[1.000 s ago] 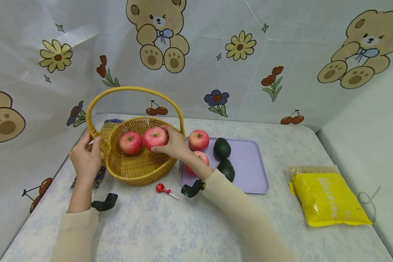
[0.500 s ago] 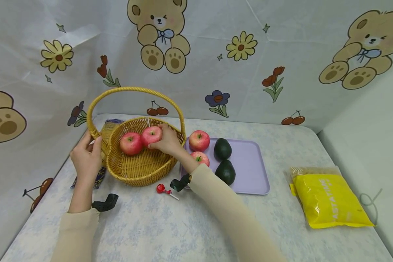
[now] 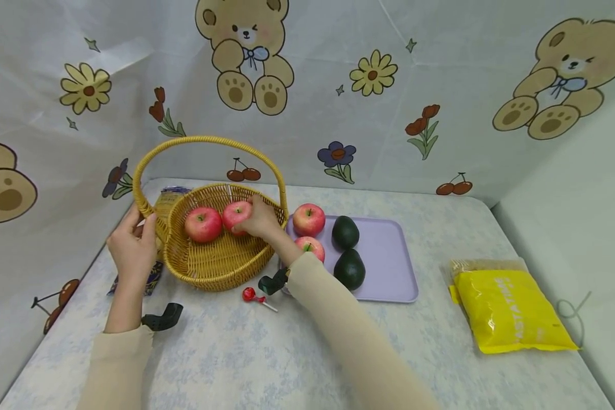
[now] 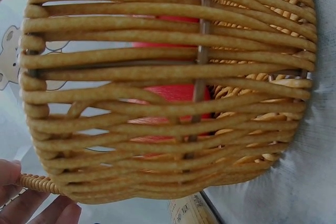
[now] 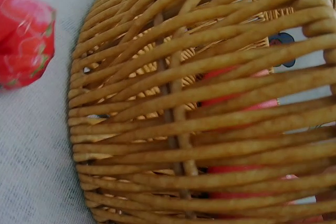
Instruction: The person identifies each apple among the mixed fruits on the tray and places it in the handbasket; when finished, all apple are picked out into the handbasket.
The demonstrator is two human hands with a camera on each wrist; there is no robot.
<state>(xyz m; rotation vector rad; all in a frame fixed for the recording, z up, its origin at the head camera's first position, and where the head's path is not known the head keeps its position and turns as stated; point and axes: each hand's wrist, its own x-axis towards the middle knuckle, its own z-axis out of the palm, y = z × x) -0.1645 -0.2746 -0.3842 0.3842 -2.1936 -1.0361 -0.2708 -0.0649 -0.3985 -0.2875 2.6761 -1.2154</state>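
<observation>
R hand (image 3: 258,219) grips apple (image 3: 236,214) inside basket (image 3: 210,267), touching 2nd apple (image 3: 203,224) to its left. L hand (image 3: 132,246) holds basket's left rim by handle base.

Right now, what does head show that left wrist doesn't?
Head only: the right hand holding an apple in the basket, the tray with two more apples and two avocados, the lollipop, the yellow bag.
Left wrist only: the basket wall close up, weave by weave.
Both: the basket, red apple inside it, and the left hand at the handle's base.
</observation>
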